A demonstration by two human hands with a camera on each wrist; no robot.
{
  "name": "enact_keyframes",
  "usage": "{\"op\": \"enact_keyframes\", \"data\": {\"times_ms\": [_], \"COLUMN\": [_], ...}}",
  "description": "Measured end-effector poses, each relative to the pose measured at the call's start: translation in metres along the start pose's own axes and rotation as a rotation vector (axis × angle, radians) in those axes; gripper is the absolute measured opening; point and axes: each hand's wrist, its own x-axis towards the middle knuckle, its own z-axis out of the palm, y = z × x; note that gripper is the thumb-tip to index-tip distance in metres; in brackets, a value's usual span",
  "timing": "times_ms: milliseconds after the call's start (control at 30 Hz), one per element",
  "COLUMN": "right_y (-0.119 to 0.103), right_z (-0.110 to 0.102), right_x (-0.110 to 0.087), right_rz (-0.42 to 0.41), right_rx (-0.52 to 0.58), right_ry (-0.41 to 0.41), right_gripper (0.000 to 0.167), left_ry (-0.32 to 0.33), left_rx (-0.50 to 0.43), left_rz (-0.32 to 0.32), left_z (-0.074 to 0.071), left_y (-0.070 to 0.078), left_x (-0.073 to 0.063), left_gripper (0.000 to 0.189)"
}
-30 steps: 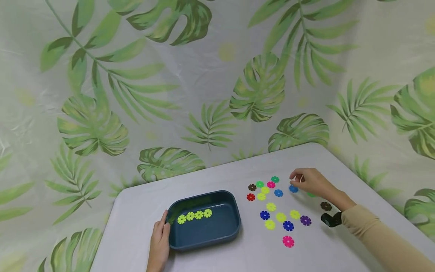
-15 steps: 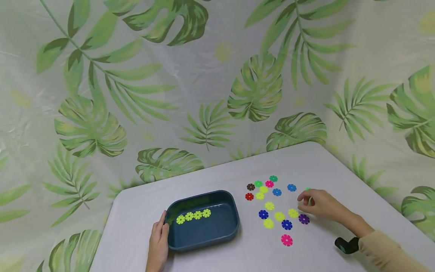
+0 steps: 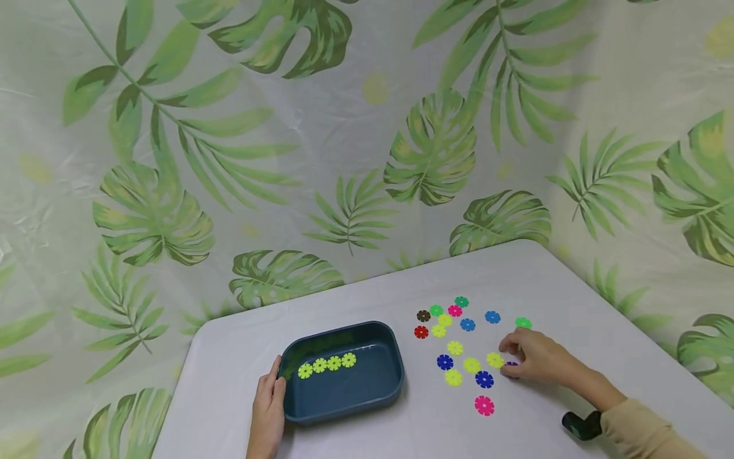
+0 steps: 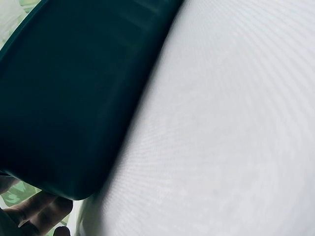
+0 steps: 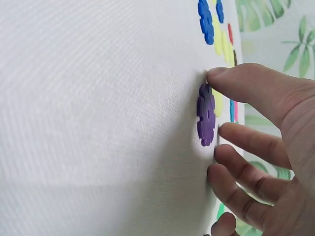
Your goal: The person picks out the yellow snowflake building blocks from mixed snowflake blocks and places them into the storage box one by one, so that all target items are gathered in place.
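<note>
My left hand [image 3: 267,408] grips the left end of a dark blue tray [image 3: 344,413], thumb at the rim and fingers along the outer wall. Inside the tray lies a row of several yellow flower-shaped plastic discs [image 3: 334,363]. On the right of the table, my right hand [image 3: 541,358] reaches down around a purple notched disc [image 5: 206,115]. Its thumb [image 5: 221,77] is at one edge of that disc, while the other fingers stand spread on the far side, fingertips at the tablecloth. In the head view this hand covers most of the purple disc.
Several loose discs lie left of my right hand, among them a dark blue one [image 3: 484,379], a pink one [image 3: 484,405] and a red one [image 3: 421,332]. A green disc [image 3: 523,323] lies just beyond it. A patterned leaf curtain [image 3: 344,159] hangs behind the white table [image 3: 212,376].
My right hand has moved from over the light blue disc at the back toward me, then down around the purple disc. My left hand keeps its hold on the tray.
</note>
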Motion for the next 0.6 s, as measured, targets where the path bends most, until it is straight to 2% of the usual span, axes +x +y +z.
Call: {"op": "enact_keyframes", "data": {"times_ms": [600], "right_y": [-0.0056], "right_z": [0.0059], "right_x": [0.004], "right_rz": [-0.001], "right_rx": [-0.026], "right_ry": [0.023], "right_gripper": [0.031], "left_ry": [0.019], "left_rx": [0.002], "left_rz": [0.0], "left_z": [0.0006], "left_y": [0.002], "left_x": [-0.0009], "left_gripper": [0.051]}}
